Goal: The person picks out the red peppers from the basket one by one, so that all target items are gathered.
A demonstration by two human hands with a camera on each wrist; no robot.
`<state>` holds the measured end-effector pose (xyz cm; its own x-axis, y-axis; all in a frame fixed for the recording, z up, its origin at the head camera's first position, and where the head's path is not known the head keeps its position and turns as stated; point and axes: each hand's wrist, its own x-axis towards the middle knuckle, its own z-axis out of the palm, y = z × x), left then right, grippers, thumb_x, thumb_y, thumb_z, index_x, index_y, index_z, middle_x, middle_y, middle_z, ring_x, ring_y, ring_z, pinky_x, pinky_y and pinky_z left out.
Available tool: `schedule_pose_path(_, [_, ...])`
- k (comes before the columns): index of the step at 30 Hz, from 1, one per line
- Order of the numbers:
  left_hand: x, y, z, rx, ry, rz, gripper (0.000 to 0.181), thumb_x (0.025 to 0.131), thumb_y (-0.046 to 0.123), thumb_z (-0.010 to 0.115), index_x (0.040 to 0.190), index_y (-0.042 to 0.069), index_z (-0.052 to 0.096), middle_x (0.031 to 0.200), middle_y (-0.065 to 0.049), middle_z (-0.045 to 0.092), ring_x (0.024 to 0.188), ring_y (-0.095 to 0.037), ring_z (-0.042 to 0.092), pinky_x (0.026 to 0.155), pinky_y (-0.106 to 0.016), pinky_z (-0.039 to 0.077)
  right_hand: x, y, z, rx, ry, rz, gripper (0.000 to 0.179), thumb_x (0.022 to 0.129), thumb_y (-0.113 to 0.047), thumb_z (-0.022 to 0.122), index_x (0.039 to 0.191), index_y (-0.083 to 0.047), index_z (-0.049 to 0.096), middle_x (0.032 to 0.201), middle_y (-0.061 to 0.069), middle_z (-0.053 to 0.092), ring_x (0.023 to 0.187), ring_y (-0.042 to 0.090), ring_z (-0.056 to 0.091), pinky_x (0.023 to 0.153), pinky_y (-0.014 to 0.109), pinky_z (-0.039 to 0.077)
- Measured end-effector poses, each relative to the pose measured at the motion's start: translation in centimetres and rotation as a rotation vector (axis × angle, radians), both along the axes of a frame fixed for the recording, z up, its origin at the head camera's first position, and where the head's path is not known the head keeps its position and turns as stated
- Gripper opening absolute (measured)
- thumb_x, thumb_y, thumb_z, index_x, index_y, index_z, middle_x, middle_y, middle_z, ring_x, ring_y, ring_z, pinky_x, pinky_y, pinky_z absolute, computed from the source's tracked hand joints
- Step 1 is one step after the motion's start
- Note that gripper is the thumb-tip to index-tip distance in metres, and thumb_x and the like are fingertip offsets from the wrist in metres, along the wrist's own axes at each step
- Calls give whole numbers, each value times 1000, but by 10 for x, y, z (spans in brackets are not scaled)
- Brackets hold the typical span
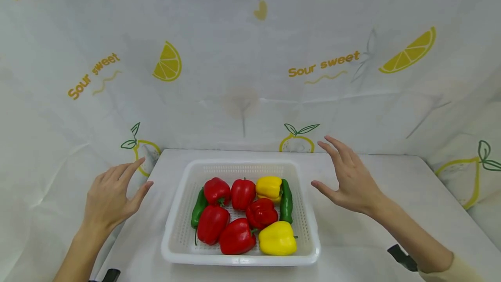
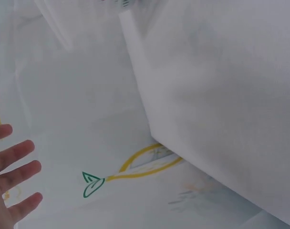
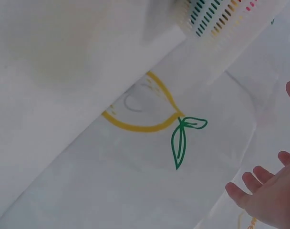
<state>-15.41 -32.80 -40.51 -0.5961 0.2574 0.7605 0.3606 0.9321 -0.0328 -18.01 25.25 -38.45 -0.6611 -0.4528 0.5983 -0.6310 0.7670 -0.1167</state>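
A white perforated basket (image 1: pixel 174 229) sits on the table, holding several red bell peppers (image 1: pixel 213 224), two yellow bell peppers (image 1: pixel 278 238) and two long green peppers (image 1: pixel 286 201). Left of the basket my left hand (image 1: pixel 109 195) hovers, fingers loosely extended and thumb apart, holding nothing. My right hand (image 1: pixel 348 179) is raised to the basket's right, its fingers spread and nothing in them. Fingertips of the left hand (image 2: pixel 14 176) show at the left edge of its wrist view. In the right wrist view, the right hand (image 3: pixel 274 195) appears at lower right, near the basket's slotted side (image 3: pixel 216 24).
The white-covered table (image 1: pixel 364 238) extends on both sides of the basket. Behind it hangs a white sheet (image 1: pixel 219 108) printed with lemons and "Sour sweet" lettering. Dark straps (image 1: pixel 403 257) are at both wrists.
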Motion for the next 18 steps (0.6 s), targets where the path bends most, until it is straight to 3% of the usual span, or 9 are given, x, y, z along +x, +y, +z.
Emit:
schedule_pose_path(3, [5, 1, 0, 31, -74, 6, 52, 98, 48, 66, 133, 10, 74, 107, -16, 80, 90, -44, 74, 71, -64, 56, 2, -10, 1, -21, -65, 41, 93, 87, -40, 87, 161, -5, 42, 166, 21, 45, 144, 43, 49, 109, 71, 48])
schedule_pose_path(5, [11, 2, 0, 57, -145, 14, 47, 91, 34, 76, 132, 12, 75, 107, -12, 81, 89, -43, 74, 70, -64, 56, 4, -18, 1, -34, -121, 66, 95, 83, -30, 91, 160, -5, 42, 164, 19, 47, 145, 41, 49, 111, 71, 48])
schedule_pose_path(8, [19, 5, -1, 73, -266, 28, 47, 87, 24, 83, 132, 13, 74, 107, -7, 81, 87, -38, 75, 69, -60, 57, 6, -31, 3, -49, -241, 101, 92, 86, -28, 90, 161, -8, 41, 162, 16, 50, 146, 40, 50, 114, 70, 49])
schedule_pose_path(14, [31, 12, -3, 124, -537, 3, 43, 97, 27, 80, 138, 16, 71, 116, -3, 80, 97, -29, 77, 70, -45, 57, 6, -56, 4, -88, -538, 175, 81, 91, -31, 87, 159, -15, 45, 162, 10, 53, 146, 39, 54, 116, 70, 48])
schedule_pose_path(18, [37, 18, -1, 185, -704, -50, 42, 105, 33, 73, 144, 20, 67, 123, 1, 78, 104, -21, 75, 79, -35, 59, 1, -68, 0, -87, -659, 251, 78, 90, -31, 88, 156, -15, 49, 160, 9, 56, 144, 38, 57, 117, 67, 50])
